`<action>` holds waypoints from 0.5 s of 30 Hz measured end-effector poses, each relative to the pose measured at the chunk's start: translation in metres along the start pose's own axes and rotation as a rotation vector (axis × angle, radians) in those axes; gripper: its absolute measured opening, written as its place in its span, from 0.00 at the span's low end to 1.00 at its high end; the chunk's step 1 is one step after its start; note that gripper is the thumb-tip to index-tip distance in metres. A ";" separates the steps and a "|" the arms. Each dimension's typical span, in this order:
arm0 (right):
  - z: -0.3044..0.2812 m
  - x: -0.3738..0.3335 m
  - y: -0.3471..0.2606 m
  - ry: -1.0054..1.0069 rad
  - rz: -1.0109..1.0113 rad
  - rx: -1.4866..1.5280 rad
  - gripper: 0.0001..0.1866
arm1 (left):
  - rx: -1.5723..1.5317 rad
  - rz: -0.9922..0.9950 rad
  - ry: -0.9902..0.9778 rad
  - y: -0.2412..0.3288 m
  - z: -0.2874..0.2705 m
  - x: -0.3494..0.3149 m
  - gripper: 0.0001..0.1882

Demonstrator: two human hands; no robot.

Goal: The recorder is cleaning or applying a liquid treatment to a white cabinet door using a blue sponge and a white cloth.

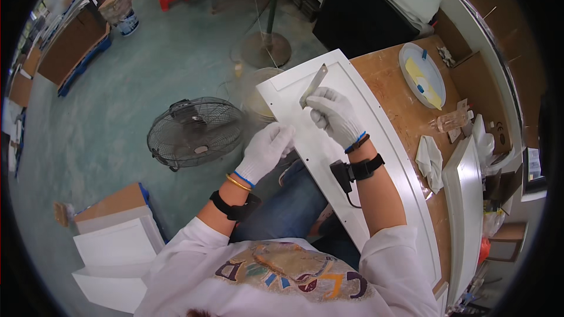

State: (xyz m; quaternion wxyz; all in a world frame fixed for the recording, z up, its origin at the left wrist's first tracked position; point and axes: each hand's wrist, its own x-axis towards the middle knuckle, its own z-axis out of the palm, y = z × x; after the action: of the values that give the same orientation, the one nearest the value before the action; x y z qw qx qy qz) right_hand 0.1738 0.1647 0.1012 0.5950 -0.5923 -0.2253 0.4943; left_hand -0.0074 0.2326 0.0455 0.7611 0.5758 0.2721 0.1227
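Note:
A long white panel [395,194] with a recessed face and small dark holes lies in front of me, partly on the workbench. Over its far part, my right hand [336,114], in a white knit glove, is closed on a narrow flat metal blade [314,85]. The blade slants up and away and has a small hole near its far end. My left hand [267,152], gloved the same way, is at the panel's left edge with thumb and fingers pressed together. Whether it holds something small or pinches the edge, I cannot tell.
A brown workbench [382,73] holds a white oval tray [437,76], a crumpled cloth [430,163] and a clear bottle [452,120]. Another white panel [461,199] lies at the right. A black fan [197,132] stands left of me; stacked boards [120,243] lie lower left.

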 end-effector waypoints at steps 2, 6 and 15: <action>0.015 -0.020 0.005 -0.018 -0.006 -0.071 0.07 | -0.024 0.162 0.099 0.006 0.012 0.002 0.18; 0.031 -0.054 0.016 0.033 -0.041 -0.146 0.09 | -0.053 0.167 0.083 0.008 0.018 -0.004 0.17; 0.029 -0.106 0.021 0.147 -0.049 -0.308 0.13 | -0.046 0.010 -0.148 -0.004 0.033 -0.024 0.18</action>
State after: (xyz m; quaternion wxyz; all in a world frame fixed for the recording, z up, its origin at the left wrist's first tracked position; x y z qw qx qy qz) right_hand 0.0986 0.0840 0.1214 0.5241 -0.7052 -0.2687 0.3947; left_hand -0.0092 0.1931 0.0540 0.7916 0.5669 0.2094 0.0900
